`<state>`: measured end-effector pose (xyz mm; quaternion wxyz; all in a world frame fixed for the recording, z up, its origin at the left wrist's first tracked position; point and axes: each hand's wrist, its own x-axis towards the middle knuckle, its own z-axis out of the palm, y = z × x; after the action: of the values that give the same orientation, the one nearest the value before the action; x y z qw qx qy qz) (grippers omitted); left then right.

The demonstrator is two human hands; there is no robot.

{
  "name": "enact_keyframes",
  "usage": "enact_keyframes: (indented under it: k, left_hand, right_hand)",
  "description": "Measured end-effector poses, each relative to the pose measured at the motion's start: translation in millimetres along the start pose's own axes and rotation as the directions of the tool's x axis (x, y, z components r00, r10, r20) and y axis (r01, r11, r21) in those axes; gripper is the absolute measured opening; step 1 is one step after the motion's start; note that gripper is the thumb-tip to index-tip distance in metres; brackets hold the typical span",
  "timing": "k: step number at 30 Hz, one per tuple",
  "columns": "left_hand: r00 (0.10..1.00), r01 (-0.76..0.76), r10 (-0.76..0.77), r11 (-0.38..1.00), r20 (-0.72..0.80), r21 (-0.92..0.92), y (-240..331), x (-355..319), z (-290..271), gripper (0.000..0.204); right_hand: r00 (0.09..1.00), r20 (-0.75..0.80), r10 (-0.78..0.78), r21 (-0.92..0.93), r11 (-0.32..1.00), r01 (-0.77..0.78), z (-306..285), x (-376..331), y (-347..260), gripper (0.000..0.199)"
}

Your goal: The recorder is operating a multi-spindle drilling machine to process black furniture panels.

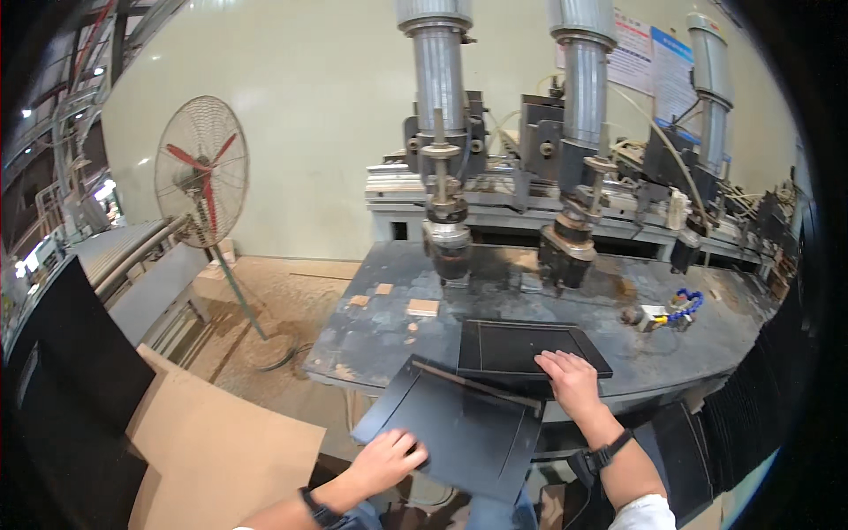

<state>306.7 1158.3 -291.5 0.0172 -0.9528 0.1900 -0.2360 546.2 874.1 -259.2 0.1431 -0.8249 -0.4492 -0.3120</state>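
A black rectangular panel (508, 340) with a raised border lies flat at the front edge of the worktable. My right hand (570, 378) is closed over its near edge, fingers together on the upper face; the thumb is hidden. Below the table edge, a larger dark panel (464, 424) slants toward me, its far edge close to the smaller one. My left hand (389, 458) is curled on this panel's near left edge, slightly blurred. Dark bands circle both wrists.
Over the grey worktable (375, 283) hang several machine spindles (449, 252). Small wood offcuts (423, 307) and a blue coiled hose (685, 305) are on it. Brown board (230, 437) stands at left, dark stacked panels (760, 406) at right. A caged fan (203, 172) stands beyond.
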Motion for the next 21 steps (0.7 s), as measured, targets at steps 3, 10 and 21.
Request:
enact_keyframes:
  k: [3,10,21]
  left_hand:
    - [0.995,-0.033,0.044,0.992,-0.084,0.125,-12.4,-58.6,-89.2,0.027]
    - [0.925,0.366,-0.344,0.689,-0.162,0.626,-0.1,-214.9,-267.2,0.017]
    - [0.583,0.668,-0.486,-0.17,-0.651,0.724,-92.1,-417.6,-478.3,0.028]
  right_hand:
    - [0.99,0.132,0.042,0.002,0.999,-0.043,54.5,11.6,6.1,0.043]
    - [0.962,0.272,0.024,0.29,0.951,-0.106,96.6,56.4,15.1,0.047]
    - [0.946,0.307,0.103,0.176,0.971,-0.163,117.9,29.0,49.5,0.076]
